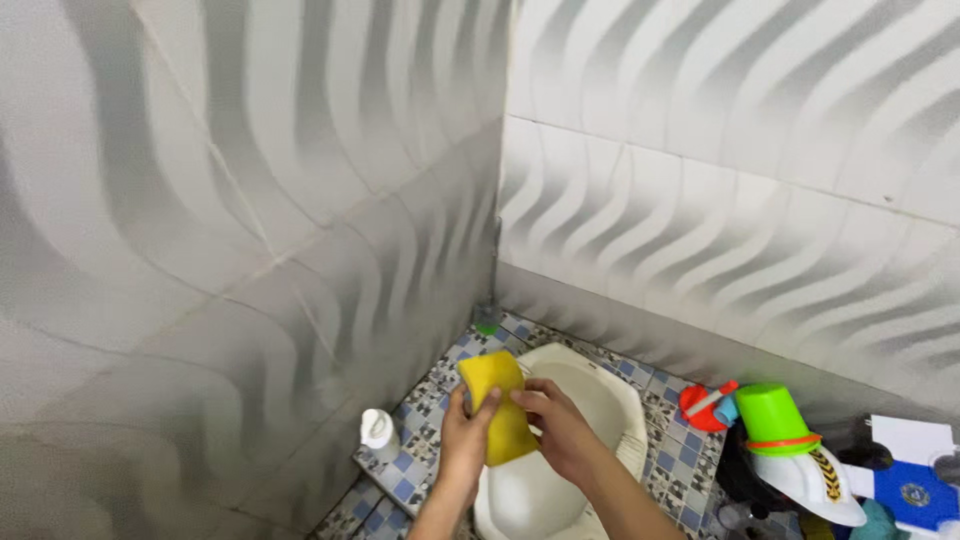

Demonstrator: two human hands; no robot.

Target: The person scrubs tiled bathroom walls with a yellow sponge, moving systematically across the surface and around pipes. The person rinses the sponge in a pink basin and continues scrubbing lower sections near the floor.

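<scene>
- We see the squat toilet pan [590, 385] low in the frame's centre, set in the floor [680, 460].
- A sponge [497, 415] sits above it, between both hands.
- A bottle [379, 434] stands left; more bottles [790, 450] crowd the lower right.

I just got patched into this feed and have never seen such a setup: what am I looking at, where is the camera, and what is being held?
There is no machine here. One camera sits on a person's head and looks down at their own two bare hands in a tiled bathroom corner. The left hand and the right hand both grip a yellow sponge, held up in front of the wavy grey wall tiles. Below the hands is a cream floor-level toilet pan, set in a blue-patterned tile floor. By the left wall stands a small white bottle. At the right are a white bottle with a green cap, a red brush-like item, and a blue and white package.
</scene>
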